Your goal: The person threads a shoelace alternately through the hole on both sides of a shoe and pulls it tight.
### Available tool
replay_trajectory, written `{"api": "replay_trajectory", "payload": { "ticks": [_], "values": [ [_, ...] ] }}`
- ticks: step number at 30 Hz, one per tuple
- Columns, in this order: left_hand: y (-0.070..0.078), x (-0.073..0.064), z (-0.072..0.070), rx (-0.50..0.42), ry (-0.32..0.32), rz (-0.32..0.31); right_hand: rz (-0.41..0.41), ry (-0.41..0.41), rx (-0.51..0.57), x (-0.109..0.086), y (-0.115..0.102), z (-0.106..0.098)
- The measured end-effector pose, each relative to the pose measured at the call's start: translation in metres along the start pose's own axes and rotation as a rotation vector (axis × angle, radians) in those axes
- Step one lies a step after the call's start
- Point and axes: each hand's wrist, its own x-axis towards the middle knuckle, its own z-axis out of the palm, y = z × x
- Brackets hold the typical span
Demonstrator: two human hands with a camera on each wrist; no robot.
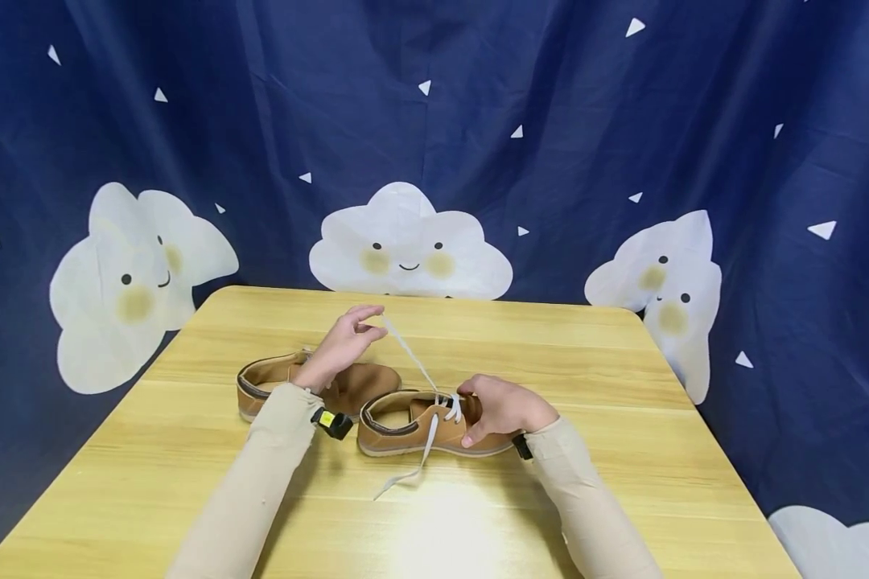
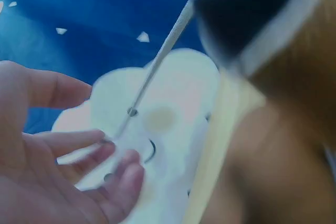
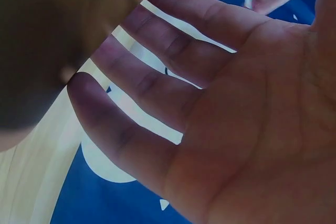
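A tan low shoe (image 1: 394, 441) stands on the table with its toe to the right. My right hand (image 1: 508, 406) holds its front part, thumb on the near side and fingers along the far side. In the right wrist view those fingers lie nearly straight against the shoe. My left hand (image 1: 339, 347) is raised and holds one end of the white shoelace (image 1: 411, 354), drawn taut up and left from the eyelets. The lace's other end (image 1: 427, 450) hangs over the near side onto the table. Behind the left wrist is a second tan shoe (image 1: 369, 384), partly hidden.
The wooden table (image 1: 586, 498) has rounded far corners. Around it hangs a dark blue curtain (image 1: 362, 96) with white clouds and triangles. Each wrist carries a small black camera, and the left one (image 1: 333, 424) sits just above the shoes.
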Motion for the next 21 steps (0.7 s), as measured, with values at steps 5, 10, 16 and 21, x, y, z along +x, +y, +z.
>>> {"api": "replay_trajectory", "payload": {
  "ticks": [5,10,16,21],
  "values": [
    [-0.008,0.005,0.007,0.332,-0.022,-0.058,0.007,-0.003,0.005,0.001,0.000,0.002],
    [-0.011,0.006,0.018,0.587,-0.059,-0.038,0.023,-0.002,0.019,0.002,0.000,0.005],
    [0.012,0.000,0.031,0.561,-0.194,0.210,0.024,-0.009,0.016,0.002,0.000,0.004],
    [0.035,0.002,0.044,0.493,-0.555,0.361,-0.046,-0.024,0.015,0.003,0.002,0.000]
  ]
}}
